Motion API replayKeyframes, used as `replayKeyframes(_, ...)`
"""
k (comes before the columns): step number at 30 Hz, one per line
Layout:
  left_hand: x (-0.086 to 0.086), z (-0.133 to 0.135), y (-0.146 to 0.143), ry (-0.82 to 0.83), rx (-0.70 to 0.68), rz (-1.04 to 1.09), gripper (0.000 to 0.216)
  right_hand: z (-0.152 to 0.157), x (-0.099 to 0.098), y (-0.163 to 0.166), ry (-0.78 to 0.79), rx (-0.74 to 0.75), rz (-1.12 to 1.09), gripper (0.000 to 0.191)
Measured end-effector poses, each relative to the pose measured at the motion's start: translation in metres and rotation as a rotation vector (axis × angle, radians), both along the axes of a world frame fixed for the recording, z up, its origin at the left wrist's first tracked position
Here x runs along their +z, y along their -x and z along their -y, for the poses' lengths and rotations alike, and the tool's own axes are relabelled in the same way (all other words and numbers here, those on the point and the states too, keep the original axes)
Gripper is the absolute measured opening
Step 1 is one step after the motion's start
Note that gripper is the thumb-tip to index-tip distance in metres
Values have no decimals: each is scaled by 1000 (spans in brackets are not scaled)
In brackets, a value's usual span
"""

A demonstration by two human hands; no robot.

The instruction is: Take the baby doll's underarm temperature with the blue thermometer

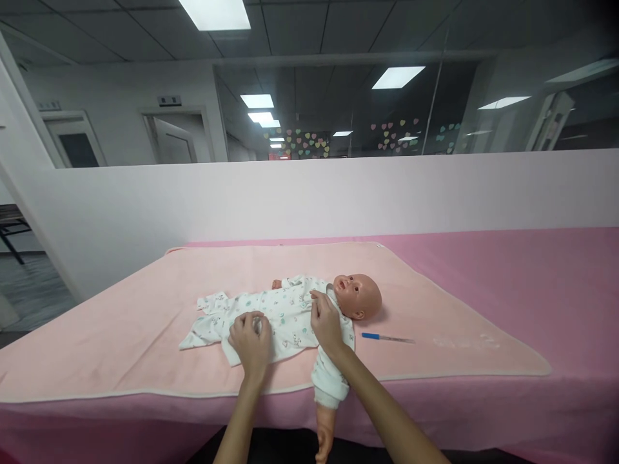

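Observation:
A baby doll (358, 298) lies on its back, its head to the right. It wears a white romper (290, 316) with small printed figures, and the flat legs of the garment spread to the left. One doll arm (325, 425) comes out of a bunched sleeve and hangs over the near edge of the bed. My left hand (252, 341) rests on the lower part of the romper, fingers curled and closed on the cloth. Near the doll's collar, my right hand (327, 322) pinches the romper's chest front with closed fingers.
A thin stick with a blue end (371, 336) lies right of the doll. Beneath is a peach mat (145, 322) over a pink cover (532, 290). Behind runs a white low wall (338, 196) with glass above it.

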State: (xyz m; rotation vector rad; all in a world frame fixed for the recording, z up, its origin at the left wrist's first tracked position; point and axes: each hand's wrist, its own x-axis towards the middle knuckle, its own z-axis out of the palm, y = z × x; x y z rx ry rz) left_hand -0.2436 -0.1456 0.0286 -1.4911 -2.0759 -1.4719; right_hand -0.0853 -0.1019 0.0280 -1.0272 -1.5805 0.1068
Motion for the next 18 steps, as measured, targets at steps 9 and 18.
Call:
replayKeyframes(9,1,-6,6,5,-22,23,19,40,-59,-169,139,-379,209,24)
replayKeyframes(18,3,-4,4,25,-23,36,18,56,-27,-195,483,-155,128,24)
